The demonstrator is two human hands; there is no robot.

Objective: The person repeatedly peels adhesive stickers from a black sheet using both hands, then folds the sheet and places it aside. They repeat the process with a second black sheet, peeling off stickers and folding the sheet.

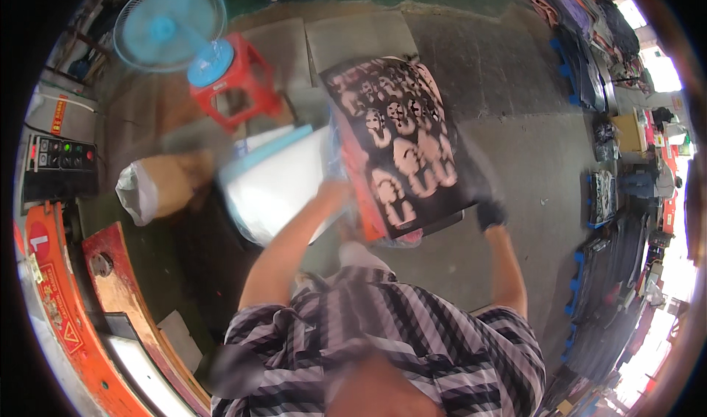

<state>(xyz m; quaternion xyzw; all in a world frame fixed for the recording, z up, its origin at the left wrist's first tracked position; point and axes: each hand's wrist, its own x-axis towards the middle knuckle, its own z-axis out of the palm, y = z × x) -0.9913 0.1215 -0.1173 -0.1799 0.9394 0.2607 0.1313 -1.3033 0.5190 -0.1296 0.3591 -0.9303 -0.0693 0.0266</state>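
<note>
A black piece of fabric (434, 188) printed with pale pink figures lies in front of me, on top of red-orange and clear plastic layers (361, 188). My right hand (492, 214), in a dark glove, is closed at its near right edge. Along the left side of the pile is my left hand (336, 192), smeared by motion, so its fingers do not show clearly. Beside that hand, on the left, sits a bright white stack of sheets (276, 185) with a light blue edge.
A blue fan (166, 26) stands by a red stool (239, 85) at far left. Nearer are a brown paper sack (158, 188), a control box with buttons (62, 155) and an orange machine frame (62, 306). Dark stacks on blue pallets (578, 270) line the right, where another person (648, 181) stands.
</note>
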